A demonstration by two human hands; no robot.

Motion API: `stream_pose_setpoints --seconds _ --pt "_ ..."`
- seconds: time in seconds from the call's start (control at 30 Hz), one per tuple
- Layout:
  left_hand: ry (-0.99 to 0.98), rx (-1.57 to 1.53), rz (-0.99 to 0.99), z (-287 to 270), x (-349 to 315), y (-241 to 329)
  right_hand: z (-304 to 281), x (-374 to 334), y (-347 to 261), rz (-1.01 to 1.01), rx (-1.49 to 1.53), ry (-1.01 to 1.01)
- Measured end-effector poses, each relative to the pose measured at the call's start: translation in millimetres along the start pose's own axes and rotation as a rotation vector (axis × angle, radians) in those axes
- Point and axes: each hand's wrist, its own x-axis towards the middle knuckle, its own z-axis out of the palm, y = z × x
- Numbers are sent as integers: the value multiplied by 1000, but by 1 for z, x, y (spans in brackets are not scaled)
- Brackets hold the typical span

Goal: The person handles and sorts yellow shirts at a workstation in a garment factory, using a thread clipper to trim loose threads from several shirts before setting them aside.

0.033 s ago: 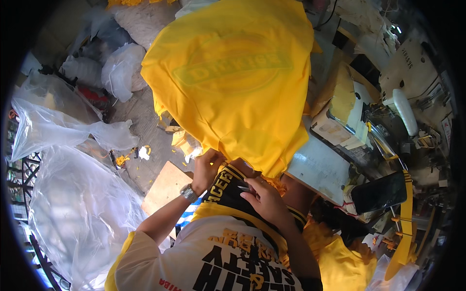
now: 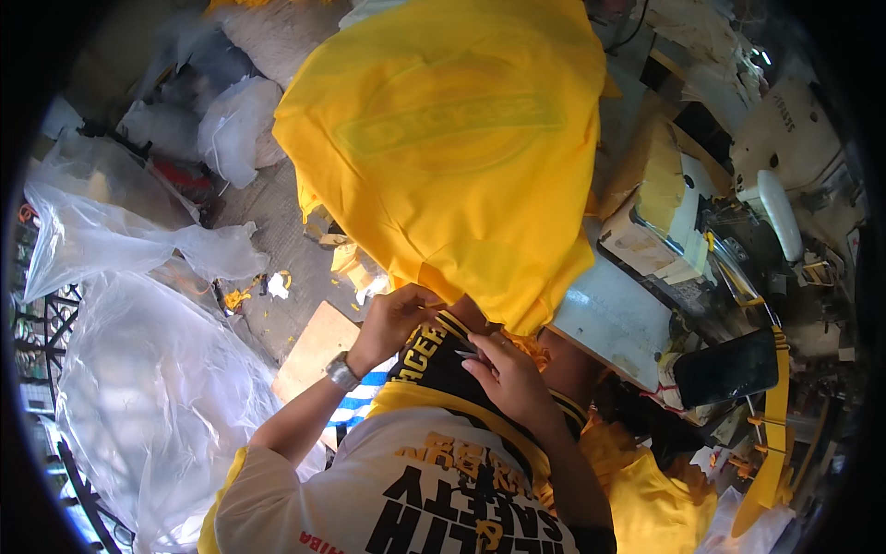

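A big yellow shirt (image 2: 452,157) hangs spread out in front of me, with a faint oval print showing through the cloth. My left hand (image 2: 399,319), a metal watch (image 2: 341,372) on its wrist, pinches the shirt's lower hem. My right hand (image 2: 506,371) is just to the right under the same hem, its fingers closed around a small metal tool (image 2: 467,354) whose tip pokes out toward the left hand. The two hands are a few centimetres apart. The hem between them is partly hidden by my fingers.
A sewing machine (image 2: 777,214) and its white table (image 2: 614,319) stand at the right, with a black phone (image 2: 725,367) at the table's edge. Clear plastic bags (image 2: 138,388) fill the left. More yellow cloth (image 2: 660,485) lies at the lower right, and a wooden board (image 2: 309,346) on the floor.
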Motion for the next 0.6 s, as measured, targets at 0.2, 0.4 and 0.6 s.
stream_pose_setpoints --seconds 0.2,0.4,0.6 --pt "-395 -457 -183 -27 -2 89 -5 19 -21 -340 -302 201" --pt "-461 -581 -212 -22 -2 93 -7 43 -54 -549 -315 288" --pt "-628 1007 -67 -46 -30 88 -37 -6 -63 -341 -107 363"
